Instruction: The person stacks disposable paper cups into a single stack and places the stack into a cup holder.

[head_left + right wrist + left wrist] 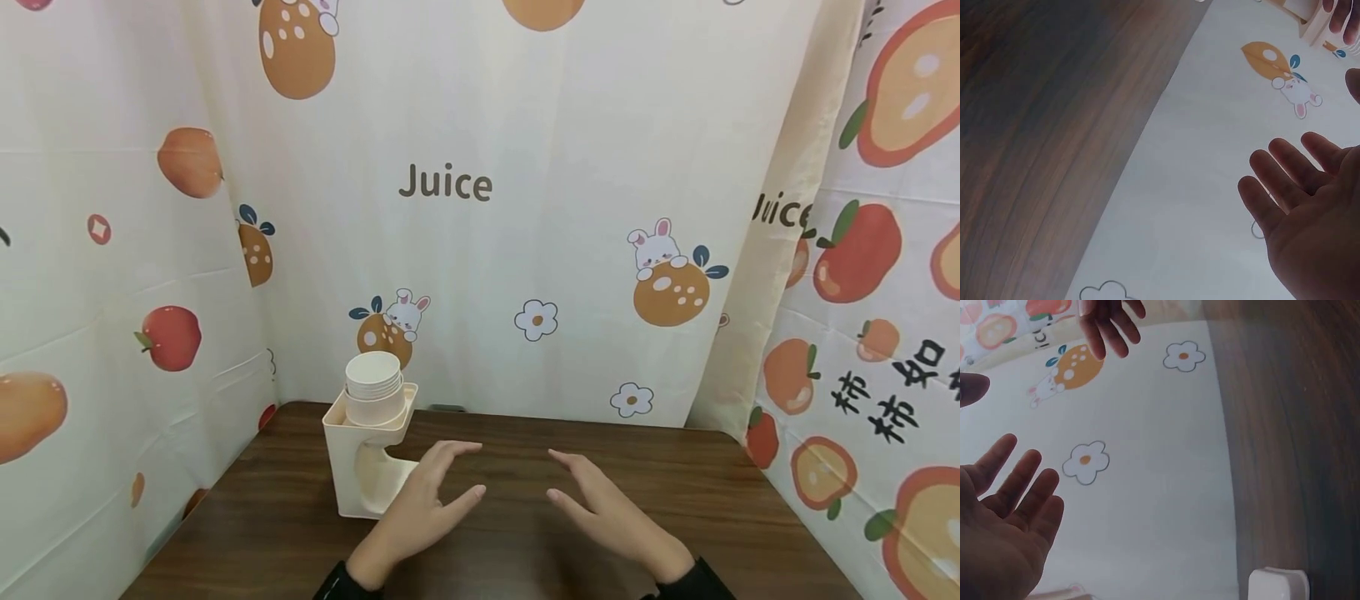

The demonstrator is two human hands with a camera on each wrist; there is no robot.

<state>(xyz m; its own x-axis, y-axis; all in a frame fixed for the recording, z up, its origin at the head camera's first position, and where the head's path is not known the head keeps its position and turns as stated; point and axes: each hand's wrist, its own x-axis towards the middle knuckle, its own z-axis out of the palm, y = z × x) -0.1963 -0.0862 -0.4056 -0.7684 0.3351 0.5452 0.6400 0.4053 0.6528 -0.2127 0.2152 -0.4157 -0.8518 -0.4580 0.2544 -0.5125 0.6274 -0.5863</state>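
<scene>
My left hand [426, 515] is raised over the table with its fingers relaxed and nothing in them. Facing it, my right hand [611, 518] hovers at about the same height, fingers loosely extended and bare. A gap separates the two hands. Just left of my left hand stands a cream plastic holder [347, 471] with a curved, scooped-out side; that hand overlaps its lower right part in the head view. On top of the holder sits a stack of white round cups or lids [374, 387]. In the right wrist view, the fingers of my right hand [1319, 231] are slightly spread.
A dark brown wooden table [675, 492] lies under both hands. Printed curtains [480, 250] with fruit and rabbit pictures hang behind it and along both sides. A small dark flat thing [447, 408] shows at the table's back edge, right of the holder.
</scene>
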